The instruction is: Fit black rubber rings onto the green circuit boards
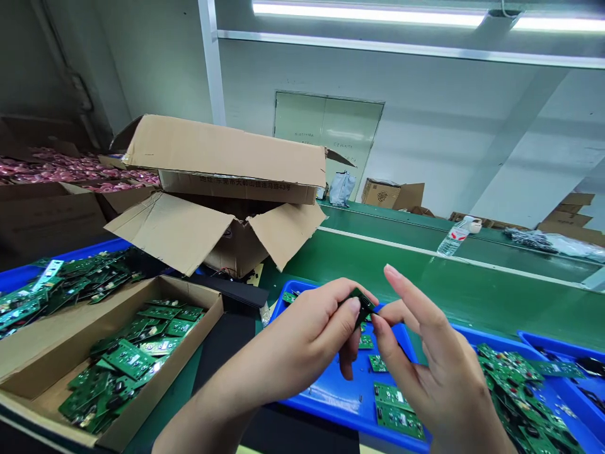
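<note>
Head view: the left hand (302, 334) clamps a small green circuit board (362, 307) between thumb and fingers, above a blue plastic tray (326, 403) holding similar boards (392, 398). The right hand (437, 366) stands open, its fingertips (378, 325) just beside the board. A shallow cardboard tray (189, 291) at left holds further green boards (128, 359).

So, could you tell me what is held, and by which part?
A small green circuit board, pinched by its edges in the left hand; right fingertips touch its end.
</note>
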`<state>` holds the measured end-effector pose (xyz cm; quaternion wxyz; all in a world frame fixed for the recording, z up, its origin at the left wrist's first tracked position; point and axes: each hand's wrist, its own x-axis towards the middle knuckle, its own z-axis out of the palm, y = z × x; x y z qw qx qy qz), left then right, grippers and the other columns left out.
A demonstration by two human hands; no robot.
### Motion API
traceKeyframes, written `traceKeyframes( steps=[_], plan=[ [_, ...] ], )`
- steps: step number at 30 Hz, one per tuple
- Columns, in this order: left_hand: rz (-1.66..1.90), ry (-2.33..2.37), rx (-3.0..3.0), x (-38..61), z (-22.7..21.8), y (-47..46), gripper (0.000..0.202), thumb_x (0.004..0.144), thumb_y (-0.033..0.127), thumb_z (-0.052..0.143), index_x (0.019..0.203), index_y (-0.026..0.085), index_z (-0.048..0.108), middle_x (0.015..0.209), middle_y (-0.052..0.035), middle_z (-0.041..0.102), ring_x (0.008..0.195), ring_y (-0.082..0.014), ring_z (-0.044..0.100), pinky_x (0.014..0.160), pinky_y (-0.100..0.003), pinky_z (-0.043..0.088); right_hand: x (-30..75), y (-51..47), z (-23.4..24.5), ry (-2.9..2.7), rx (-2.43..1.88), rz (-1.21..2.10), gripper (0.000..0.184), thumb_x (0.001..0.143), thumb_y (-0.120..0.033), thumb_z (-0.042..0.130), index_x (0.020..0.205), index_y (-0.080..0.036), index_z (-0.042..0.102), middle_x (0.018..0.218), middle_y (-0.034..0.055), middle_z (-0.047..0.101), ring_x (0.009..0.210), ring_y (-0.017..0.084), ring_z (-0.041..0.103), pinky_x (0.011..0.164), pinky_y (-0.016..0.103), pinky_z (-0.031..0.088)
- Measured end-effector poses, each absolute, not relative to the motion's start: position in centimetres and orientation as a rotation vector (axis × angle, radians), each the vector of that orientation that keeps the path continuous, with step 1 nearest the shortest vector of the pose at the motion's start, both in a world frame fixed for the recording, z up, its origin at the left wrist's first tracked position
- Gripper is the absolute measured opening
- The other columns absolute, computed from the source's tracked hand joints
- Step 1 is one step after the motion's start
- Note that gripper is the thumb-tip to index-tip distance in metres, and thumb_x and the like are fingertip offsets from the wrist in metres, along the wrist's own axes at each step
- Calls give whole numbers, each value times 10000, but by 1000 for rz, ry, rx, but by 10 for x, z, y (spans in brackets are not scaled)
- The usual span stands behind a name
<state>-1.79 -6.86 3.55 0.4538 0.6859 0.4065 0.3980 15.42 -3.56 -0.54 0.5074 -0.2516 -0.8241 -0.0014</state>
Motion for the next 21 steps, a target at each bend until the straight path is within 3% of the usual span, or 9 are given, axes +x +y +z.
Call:
traceKeyframes(
  steps=[4, 8, 13, 17, 21],
  plan=[
    [974, 988, 1694, -18, 36, -67, 230, 1001, 316, 332, 930, 179, 504, 638, 47, 501, 556, -94, 522, 560, -213, 448, 161, -30, -2, -2004, -597, -96, 434, 953, -123, 491, 1374, -225, 484, 852, 33, 695, 686, 143, 660, 618, 239, 559],
    [925, 998, 1744, -18, 36, -67, 281, 1009, 340, 322, 811, 188, 449, 626, 47, 490, 550, -90, 507, 560, -210, 440, 165, -24, -1, -1978, -530, -131, 269, 921, -70, 528, 1132, -202, 630, 870, 51, 702, 720, 153, 663, 637, 249, 560],
    [811, 1045, 1821, -19, 36, -66, 328, 1011, 386, 289, 781, 197, 425, 619, 44, 477, 530, -96, 487, 523, -210, 420, 166, -23, 1, -1967, -523, -146, 160, 907, -62, 554, 966, -179, 645, 845, 55, 676, 737, 155, 651, 652, 262, 545],
    [765, 1054, 1853, -21, 38, -66, 321, 1013, 392, 288, 799, 199, 429, 627, 49, 454, 547, -94, 475, 509, -196, 394, 164, -23, 2, -1968, -510, -161, 149, 911, -67, 552, 968, -177, 635, 864, 53, 660, 755, 150, 635, 668, 257, 534],
    [841, 1072, 1875, -22, 39, -66, 307, 1012, 385, 299, 830, 195, 458, 633, 48, 460, 545, -94, 456, 507, -202, 380, 160, -23, 1, -1926, -526, -202, 166, 899, -92, 577, 1024, -185, 636, 956, 71, 658, 887, 184, 645, 823, 323, 540]
  ],
)
